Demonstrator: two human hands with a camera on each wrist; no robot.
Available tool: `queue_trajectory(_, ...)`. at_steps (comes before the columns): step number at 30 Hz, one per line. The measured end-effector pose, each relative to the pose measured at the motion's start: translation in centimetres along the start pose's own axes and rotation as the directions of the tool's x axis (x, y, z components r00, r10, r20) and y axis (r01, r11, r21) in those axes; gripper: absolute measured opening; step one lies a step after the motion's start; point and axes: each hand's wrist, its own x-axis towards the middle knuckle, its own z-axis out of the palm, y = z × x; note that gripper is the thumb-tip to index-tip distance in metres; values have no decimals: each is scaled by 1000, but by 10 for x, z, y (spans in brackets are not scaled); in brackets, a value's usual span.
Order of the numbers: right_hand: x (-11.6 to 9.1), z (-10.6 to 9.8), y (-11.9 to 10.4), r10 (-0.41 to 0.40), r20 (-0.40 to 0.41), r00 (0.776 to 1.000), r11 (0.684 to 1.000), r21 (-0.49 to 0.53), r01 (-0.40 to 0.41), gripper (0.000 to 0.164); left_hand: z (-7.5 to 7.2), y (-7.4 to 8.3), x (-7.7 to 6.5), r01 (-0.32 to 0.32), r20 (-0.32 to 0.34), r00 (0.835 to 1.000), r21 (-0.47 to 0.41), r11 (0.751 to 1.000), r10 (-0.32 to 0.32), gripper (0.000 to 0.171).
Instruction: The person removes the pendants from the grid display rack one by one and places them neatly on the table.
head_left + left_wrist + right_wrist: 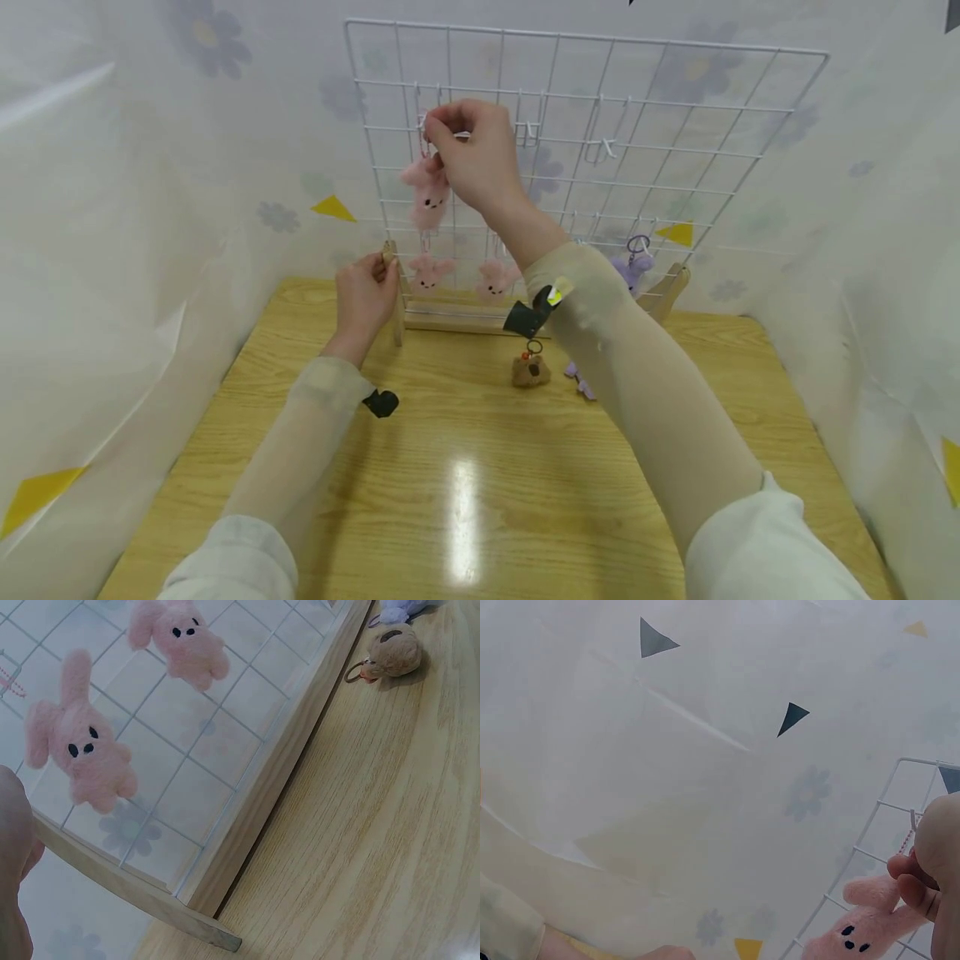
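Observation:
My right hand [483, 162] is raised at the upper left of a white wire grid rack [630, 104]. Its thumb and fingertips pinch the bead chain [907, 841] of a pink plush bunny keychain [430, 202], beside a hook on the grid. The bunny hangs below those fingers, one ear partly covered by them. Lower left, my left hand [362, 302] holds the top of the rack's wooden side foot [120, 877]. Two more pink bunny keychains hang on the lower hooks, one on the left [429, 272] and another [495, 277] to its right.
Farther right on the grid hangs a purple plush keychain [632, 272], partly behind my right arm. A brown plush keychain [530, 372] and a purple piece [581, 383] lie on the wooden table [420, 450]. Bare hooks [602, 150] stick out along the upper grid.

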Motion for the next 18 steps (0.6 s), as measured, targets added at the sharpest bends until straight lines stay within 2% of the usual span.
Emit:
queue_trajectory(4,-2,-2,-3,7,0,1000,1000,3,-7,13,1,1,0,-5,1,1000,-7,1000,5,26)
queue_trajectory(12,-10,-4,-9,-39,18,999,999,26,39,13,3,1,2,-14,-12,1000,-3,1000,14,26)
queue_trajectory(18,-16,-6,-14,-29,37,999,998,60,27,12,2,2,2,-15,-9,1000,-15,1000,15,26)
